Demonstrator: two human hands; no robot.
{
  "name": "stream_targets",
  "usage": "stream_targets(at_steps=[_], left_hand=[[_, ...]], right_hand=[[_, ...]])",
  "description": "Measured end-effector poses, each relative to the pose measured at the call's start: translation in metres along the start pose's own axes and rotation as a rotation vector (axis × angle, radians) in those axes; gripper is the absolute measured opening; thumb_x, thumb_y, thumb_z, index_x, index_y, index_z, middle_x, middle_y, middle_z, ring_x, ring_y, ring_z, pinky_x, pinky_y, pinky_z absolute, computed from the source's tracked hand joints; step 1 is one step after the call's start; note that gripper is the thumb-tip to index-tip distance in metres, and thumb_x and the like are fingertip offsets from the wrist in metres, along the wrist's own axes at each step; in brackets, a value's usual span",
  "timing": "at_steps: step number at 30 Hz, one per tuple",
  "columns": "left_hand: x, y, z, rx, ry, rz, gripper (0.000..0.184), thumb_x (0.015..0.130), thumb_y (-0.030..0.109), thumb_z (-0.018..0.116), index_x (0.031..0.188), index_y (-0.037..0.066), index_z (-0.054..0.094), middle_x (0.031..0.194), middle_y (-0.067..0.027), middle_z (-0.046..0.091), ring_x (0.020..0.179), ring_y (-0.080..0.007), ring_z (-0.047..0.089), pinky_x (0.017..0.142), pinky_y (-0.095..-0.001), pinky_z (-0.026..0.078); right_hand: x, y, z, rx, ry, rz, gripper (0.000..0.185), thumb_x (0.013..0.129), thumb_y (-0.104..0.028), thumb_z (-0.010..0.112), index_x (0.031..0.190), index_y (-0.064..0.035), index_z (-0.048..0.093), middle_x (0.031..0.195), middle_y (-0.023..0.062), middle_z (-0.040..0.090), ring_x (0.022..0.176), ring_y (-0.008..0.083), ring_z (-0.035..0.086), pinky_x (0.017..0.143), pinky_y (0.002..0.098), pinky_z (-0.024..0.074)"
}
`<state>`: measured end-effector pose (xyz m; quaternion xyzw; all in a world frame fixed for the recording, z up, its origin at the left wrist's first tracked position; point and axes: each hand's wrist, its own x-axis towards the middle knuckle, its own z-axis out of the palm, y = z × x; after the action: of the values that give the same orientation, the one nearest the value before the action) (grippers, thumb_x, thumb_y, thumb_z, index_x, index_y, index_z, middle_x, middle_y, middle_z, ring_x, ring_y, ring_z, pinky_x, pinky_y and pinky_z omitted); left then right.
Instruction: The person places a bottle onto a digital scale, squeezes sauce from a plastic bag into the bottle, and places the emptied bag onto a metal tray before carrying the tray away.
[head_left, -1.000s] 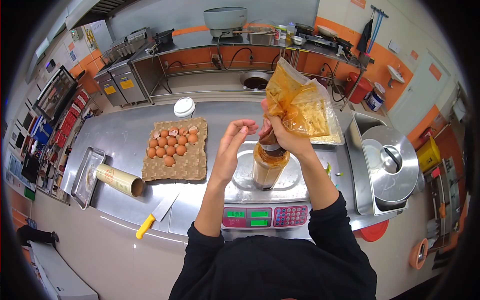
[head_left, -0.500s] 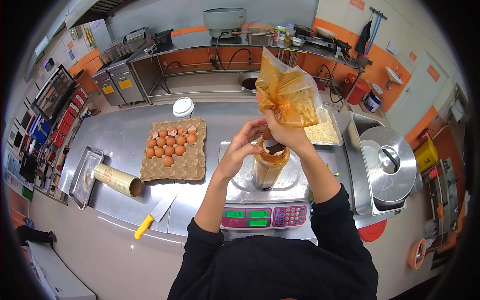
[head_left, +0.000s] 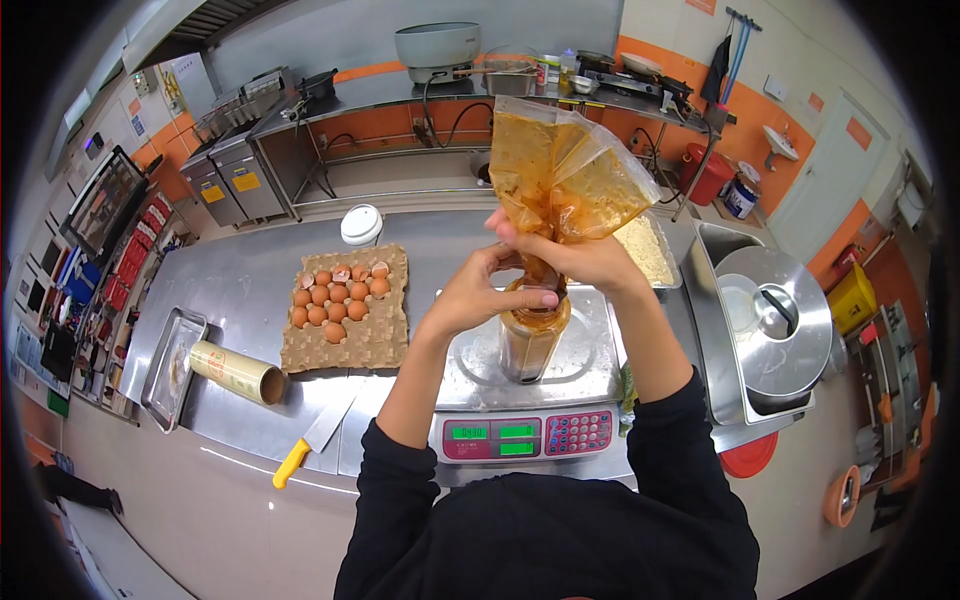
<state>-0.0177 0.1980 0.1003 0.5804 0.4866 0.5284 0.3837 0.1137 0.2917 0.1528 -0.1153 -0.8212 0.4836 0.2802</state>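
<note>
A clear plastic bag [head_left: 520, 165] smeared with orange-brown sauce stands above a jar [head_left: 532, 345], its lower end gathered at the jar's mouth. My right hand [head_left: 580, 258] is closed around the bag's gathered neck. Lower down, my left hand [head_left: 478, 295] curls its fingers and thumb around the bag's lower end, just over the jar's rim. Brown sauce coats the inside of the jar, which rests on the metal plate of a digital scale [head_left: 470, 375]. Green digits glow on the scale's display panel [head_left: 492, 436].
Left of the scale lie an egg tray [head_left: 378, 335] with brown eggs, a film roll [head_left: 238, 372], a yellow-handled knife [head_left: 312, 440] and a shallow metal tray [head_left: 165, 395]. A white-lidded container [head_left: 361, 225] stands behind. To the right are crumbs in a tray [head_left: 645, 250] and a lidded steel pan [head_left: 725, 370].
The bag's top has swung left and fanned out more upright. My left hand has closed in on the bag's lower end. The left-hand reading on the scale has changed.
</note>
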Motion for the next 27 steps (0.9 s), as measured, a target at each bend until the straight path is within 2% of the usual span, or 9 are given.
stream_targets(at_steps=[3, 8, 11, 14, 17, 18, 22, 25, 27], left_hand=[[-0.004, 0.006, 0.002, -0.024, 0.031, 0.013, 0.059, 0.063, 0.022, 0.083, 0.11, 0.001, 0.055, 0.104, -0.0095, 0.06, 0.101, -0.0187, 0.055, 0.09, -0.0324, 0.041], [0.003, -0.02, 0.001, 0.095, 0.09, 0.14, 0.049, 0.071, 0.02, 0.077, 0.109, -0.001, 0.054, 0.1, -0.0087, 0.061, 0.094, -0.0177, 0.058, 0.085, -0.031, 0.045], [0.006, -0.004, 0.013, -0.072, 0.065, 0.141, 0.043, 0.074, 0.016, 0.072, 0.109, 0.0, 0.053, 0.099, -0.0085, 0.061, 0.093, -0.017, 0.059, 0.084, -0.0311, 0.045], [0.005, 0.01, 0.018, -0.099, 0.065, 0.018, 0.035, 0.076, 0.014, 0.068, 0.106, -0.001, 0.055, 0.097, -0.0082, 0.062, 0.092, -0.0161, 0.059, 0.083, -0.0304, 0.045], [0.009, 0.005, 0.017, -0.16, 0.04, -0.005, 0.031, 0.076, 0.013, 0.066, 0.102, -0.001, 0.058, 0.095, -0.008, 0.063, 0.09, -0.0151, 0.059, 0.081, -0.0295, 0.046], [0.009, 0.006, 0.017, -0.144, 0.041, -0.021, 0.03, 0.076, 0.012, 0.065, 0.101, -0.001, 0.058, 0.094, -0.008, 0.063, 0.09, -0.0151, 0.059, 0.081, -0.0293, 0.046], [0.016, -0.003, 0.009, -0.116, -0.034, -0.108, 0.029, 0.074, 0.013, 0.066, 0.099, 0.0, 0.06, 0.093, -0.0077, 0.063, 0.089, -0.0155, 0.059, 0.081, -0.029, 0.046], [0.019, 0.008, 0.007, 0.045, -0.088, -0.11, 0.03, 0.072, 0.016, 0.071, 0.097, 0.002, 0.062, 0.091, -0.0068, 0.064, 0.089, -0.0159, 0.059, 0.084, -0.0301, 0.045], [0.017, 0.015, 0.008, 0.097, -0.093, -0.05, 0.034, 0.07, 0.016, 0.074, 0.099, 0.003, 0.062, 0.091, -0.006, 0.063, 0.09, -0.0164, 0.059, 0.085, -0.0312, 0.045]], right_hand=[[-0.004, -0.008, -0.004, 0.325, -0.045, -0.116, 0.06, 0.069, -0.029, 0.079, 0.115, -0.0012, 0.053, 0.101, 0.0081, 0.061, 0.09, 0.0174, 0.058, 0.078, 0.0301, 0.048], [0.003, -0.001, 0.007, 0.384, 0.119, -0.068, 0.04, 0.084, -0.019, 0.065, 0.116, -0.0003, 0.051, 0.11, 0.0093, 0.057, 0.1, 0.0165, 0.053, 0.085, 0.0297, 0.0448], [0.003, 0.002, 0.015, 0.288, 0.268, -0.089, 0.042, 0.085, -0.023, 0.064, 0.117, 0.0003, 0.05, 0.111, 0.0092, 0.056, 0.101, 0.0166, 0.053, 0.087, 0.0295, 0.0433], [-0.001, 0.002, 0.006, 0.186, 0.153, -0.206, 0.048, 0.084, -0.025, 0.065, 0.12, -0.0001, 0.048, 0.113, 0.0102, 0.056, 0.104, 0.0176, 0.052, 0.091, 0.0316, 0.0418], [-0.001, 0.003, -0.016, 0.527, 0.032, -0.211, 0.056, 0.079, -0.027, 0.07, 0.122, -0.0004, 0.047, 0.116, 0.0107, 0.054, 0.108, 0.0185, 0.051, 0.093, 0.0335, 0.0405], [-0.004, -0.013, -0.021, 0.705, 0.024, -0.091, 0.067, 0.074, -0.027, 0.074, 0.128, -0.0025, 0.042, 0.118, 0.0112, 0.053, 0.11, 0.0199, 0.05, 0.094, 0.0349, 0.0398], [0.001, -0.015, -0.024, 0.245, -0.038, -0.314, 0.086, 0.065, -0.032, 0.08, 0.131, -0.0046, 0.032, 0.114, 0.0133, 0.055, 0.108, 0.0232, 0.053, 0.089, 0.0336, 0.0433], [0.009, -0.025, -0.021, -0.265, -0.11, -0.429, 0.081, 0.062, -0.031, 0.082, 0.123, -0.0029, 0.036, 0.102, 0.0161, 0.059, 0.096, 0.0255, 0.059, 0.081, 0.032, 0.046], [0.013, -0.028, -0.024, -0.302, -0.237, -0.251, 0.072, 0.066, -0.029, 0.08, 0.118, -0.002, 0.038, 0.1, 0.0152, 0.059, 0.09, 0.0242, 0.059, 0.078, 0.0311, 0.0456]])
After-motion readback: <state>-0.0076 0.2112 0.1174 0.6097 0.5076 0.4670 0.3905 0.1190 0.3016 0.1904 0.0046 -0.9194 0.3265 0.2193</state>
